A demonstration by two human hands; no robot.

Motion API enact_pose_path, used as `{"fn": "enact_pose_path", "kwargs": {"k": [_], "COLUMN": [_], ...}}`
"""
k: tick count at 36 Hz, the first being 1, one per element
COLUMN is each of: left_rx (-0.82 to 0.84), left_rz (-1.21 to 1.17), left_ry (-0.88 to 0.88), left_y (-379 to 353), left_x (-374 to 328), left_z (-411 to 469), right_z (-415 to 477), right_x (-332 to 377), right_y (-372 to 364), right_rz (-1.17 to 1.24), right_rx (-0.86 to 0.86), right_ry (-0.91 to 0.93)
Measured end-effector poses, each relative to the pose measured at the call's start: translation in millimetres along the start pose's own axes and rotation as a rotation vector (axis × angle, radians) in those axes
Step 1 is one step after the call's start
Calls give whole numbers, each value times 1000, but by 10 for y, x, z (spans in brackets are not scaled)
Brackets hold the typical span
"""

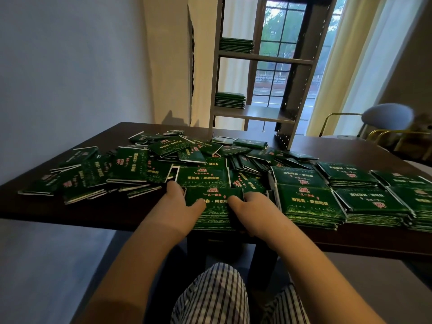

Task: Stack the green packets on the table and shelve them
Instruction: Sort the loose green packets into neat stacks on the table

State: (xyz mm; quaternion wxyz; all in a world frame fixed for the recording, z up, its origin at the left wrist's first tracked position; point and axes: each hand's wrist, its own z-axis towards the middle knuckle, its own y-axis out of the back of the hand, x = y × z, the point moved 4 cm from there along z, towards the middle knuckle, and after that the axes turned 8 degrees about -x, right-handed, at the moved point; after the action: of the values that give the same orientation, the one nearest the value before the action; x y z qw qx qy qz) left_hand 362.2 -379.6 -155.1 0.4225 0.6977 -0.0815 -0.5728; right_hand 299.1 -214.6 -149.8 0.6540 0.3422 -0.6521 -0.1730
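Note:
A stack of green packets [214, 208] sits at the near edge of the dark table [70, 211]. My left hand [181, 199] grips its left side with the thumb lying across the top packet. My right hand [252, 206] grips the right side the same way. Behind the stack, a loose pile of green packets [145, 163] spreads across the left and middle of the table. Neat stacks of packets [311, 204] stand in rows to the right. The shelf unit [264, 58] at the table's far side holds one packet stack on an upper shelf [236, 45] and another stack lower down [230, 99].
A chair with a pale round back [388, 116] and brass frame stands at the far right. Curtains and a window lie behind the shelf unit. A wall runs along the left. My striped trouser legs [210, 298] are under the table's near edge.

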Motion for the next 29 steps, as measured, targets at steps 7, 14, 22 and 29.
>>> {"fn": "enact_pose_path", "kwargs": {"k": [7,14,22,29], "left_rx": [-20,-35,-78,-170], "left_rz": [19,77,178,288], "left_ry": [-7,5,-29,-167], "left_y": [-53,-72,41,227], "left_x": [-9,-22,-85,-399], "left_z": [52,70,-1,-61], "right_z": [-15,20,-30,-26], "right_x": [19,46,119,269], "right_y": [34,44,196,386], "right_rz": [-103,-127,-215,-263], "right_rx": [-60,-83,-118,-152], "right_ry": [28,40,98,134]}}
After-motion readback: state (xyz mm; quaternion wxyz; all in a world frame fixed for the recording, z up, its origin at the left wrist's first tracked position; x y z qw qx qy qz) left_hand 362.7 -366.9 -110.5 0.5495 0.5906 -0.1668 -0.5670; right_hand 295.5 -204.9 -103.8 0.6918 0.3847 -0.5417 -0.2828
